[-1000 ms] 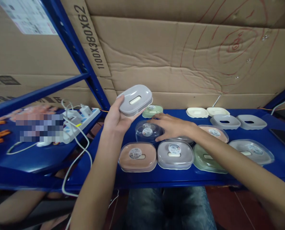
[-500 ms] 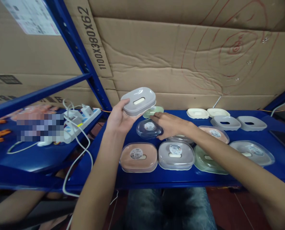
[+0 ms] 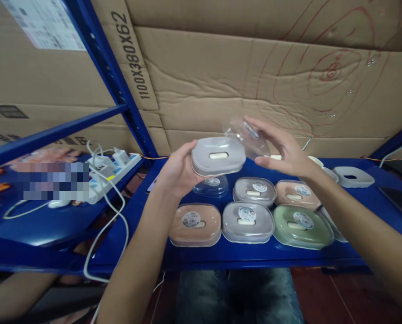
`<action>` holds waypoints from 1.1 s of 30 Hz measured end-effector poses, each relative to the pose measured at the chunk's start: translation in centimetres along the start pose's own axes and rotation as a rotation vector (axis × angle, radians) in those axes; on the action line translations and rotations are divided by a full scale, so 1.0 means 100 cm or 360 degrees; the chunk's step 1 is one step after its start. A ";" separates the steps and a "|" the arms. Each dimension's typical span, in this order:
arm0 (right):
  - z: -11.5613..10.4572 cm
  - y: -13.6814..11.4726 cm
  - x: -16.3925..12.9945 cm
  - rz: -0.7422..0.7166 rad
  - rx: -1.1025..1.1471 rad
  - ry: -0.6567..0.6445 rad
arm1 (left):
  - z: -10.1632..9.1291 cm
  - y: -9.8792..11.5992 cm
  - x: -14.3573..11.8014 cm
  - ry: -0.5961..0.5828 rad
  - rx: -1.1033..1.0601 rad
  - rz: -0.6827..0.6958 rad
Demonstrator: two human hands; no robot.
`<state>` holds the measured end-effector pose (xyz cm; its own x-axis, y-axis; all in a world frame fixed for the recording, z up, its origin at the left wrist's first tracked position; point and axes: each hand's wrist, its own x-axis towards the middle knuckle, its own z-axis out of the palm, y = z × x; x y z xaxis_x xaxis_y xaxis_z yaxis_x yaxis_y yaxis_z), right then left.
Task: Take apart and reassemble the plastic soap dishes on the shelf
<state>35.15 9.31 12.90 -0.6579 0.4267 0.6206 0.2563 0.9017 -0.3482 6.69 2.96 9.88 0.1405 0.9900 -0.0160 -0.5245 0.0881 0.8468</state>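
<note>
Your left hand (image 3: 178, 173) grips the grey box (image 3: 218, 156) above the shelf (image 3: 146, 198), your right hand (image 3: 283, 148) holds a clear lid (image 3: 246, 137) at its 2 o'clock, not yet fitted; six lidded boxes sit below.

The right hand (image 3: 283, 148) now holds the clear lid (image 3: 246, 137) lifted off the shelf (image 3: 261, 252), tilted just right of the grey soap dish (image 3: 218, 155), which the left hand (image 3: 178, 173) carries further right.
</note>
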 end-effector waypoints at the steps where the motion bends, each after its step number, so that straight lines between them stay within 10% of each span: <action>1: 0.003 -0.003 0.002 -0.0034 -0.0021 -0.0054 | 0.002 -0.002 0.000 -0.0043 0.0048 -0.0077; 25: 0.044 -0.007 -0.016 -0.0009 -0.0053 -0.0294 | 0.006 -0.020 0.002 -0.0125 0.0296 -0.0074; 33: 0.045 -0.003 -0.004 0.0816 0.0985 0.0137 | 0.014 -0.017 -0.006 -0.0078 0.0284 0.0265</action>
<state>32.09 8.60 9.58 -0.5013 0.8034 0.3213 0.0563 0.4008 -0.9145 8.70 2.09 9.15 0.1071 0.9823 0.1535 -0.3881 -0.1008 0.9161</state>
